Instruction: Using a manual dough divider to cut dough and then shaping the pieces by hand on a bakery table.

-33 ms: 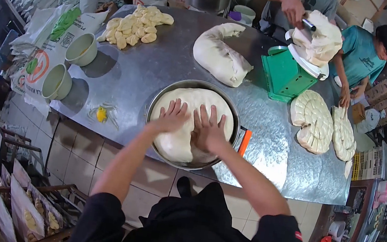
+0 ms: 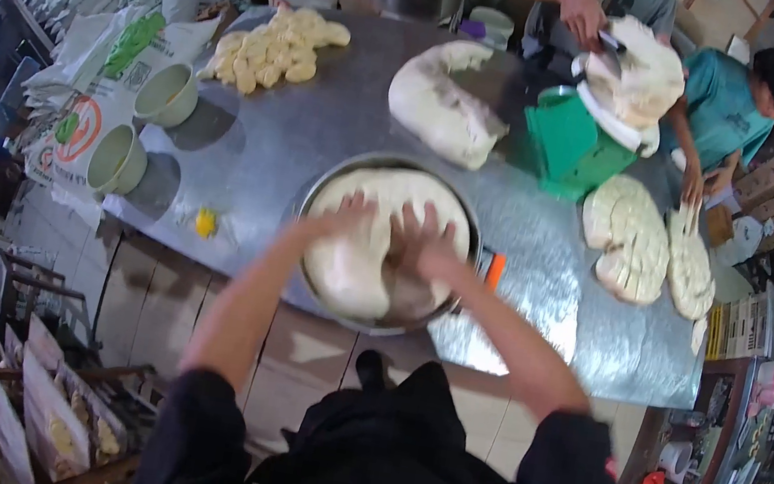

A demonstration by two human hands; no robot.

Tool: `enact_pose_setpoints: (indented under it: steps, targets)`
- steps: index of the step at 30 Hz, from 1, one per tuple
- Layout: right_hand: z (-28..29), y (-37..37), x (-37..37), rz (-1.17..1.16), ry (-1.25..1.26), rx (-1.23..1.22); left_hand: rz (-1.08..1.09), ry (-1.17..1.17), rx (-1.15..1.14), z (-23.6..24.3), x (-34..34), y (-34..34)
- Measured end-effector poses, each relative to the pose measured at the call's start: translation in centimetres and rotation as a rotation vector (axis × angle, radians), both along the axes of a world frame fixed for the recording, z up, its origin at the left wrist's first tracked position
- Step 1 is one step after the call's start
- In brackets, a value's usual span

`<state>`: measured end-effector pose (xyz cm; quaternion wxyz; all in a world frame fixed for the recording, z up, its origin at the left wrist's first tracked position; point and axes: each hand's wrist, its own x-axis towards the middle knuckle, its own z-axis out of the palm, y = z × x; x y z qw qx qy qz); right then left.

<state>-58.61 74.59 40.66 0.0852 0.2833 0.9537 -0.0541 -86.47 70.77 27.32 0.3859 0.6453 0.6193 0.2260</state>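
A wide round metal pan [image 2: 364, 326] stands near the table's front edge, holding a large mass of pale dough [image 2: 342, 270]. Both my palms press on the dough. My left hand [image 2: 347, 220] lies on its left half with fingers stretched out, slightly blurred. Fingers spread, my right hand [image 2: 432, 247] rests right of a fold where the dough parts and the pan's floor shows. Just right of the pan lies a flat tool with an orange edge [image 2: 495, 272].
A long dough piece [image 2: 438, 108], small dough lumps [image 2: 270, 51], two bowls [image 2: 167, 96] and a green scale [image 2: 574, 148] bearing dough share the metal table [image 2: 250, 149]. One co-worker holds a tool at that dough; another touches scored dough [image 2: 690, 265]. Racked trays [image 2: 50, 422] stand lower left.
The gap in the dough beneath my right hand is wider, and the left part has folded further down and right. My hands have shifted slightly; the view has moved a little.
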Motion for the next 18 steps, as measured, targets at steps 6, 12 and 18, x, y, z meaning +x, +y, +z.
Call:
enact_pose_setpoints:
  steps: [6, 12, 18]
  targets:
    - [2.4, 10.8, 8.2, -0.177, 0.08, 0.164, 0.292, -0.124, 0.123, 10.8, 13.3, 3.7]
    - [-3.1, 4.9, 4.3, -0.548, 0.048, -0.051, 0.36, 0.869, 0.544, 6.0, 21.9, -4.1]
    - [-0.9, 10.8, 15.8, -0.471, 0.889, -0.769, -0.056, 0.734, -0.132, 12.3, 19.2, -0.3]
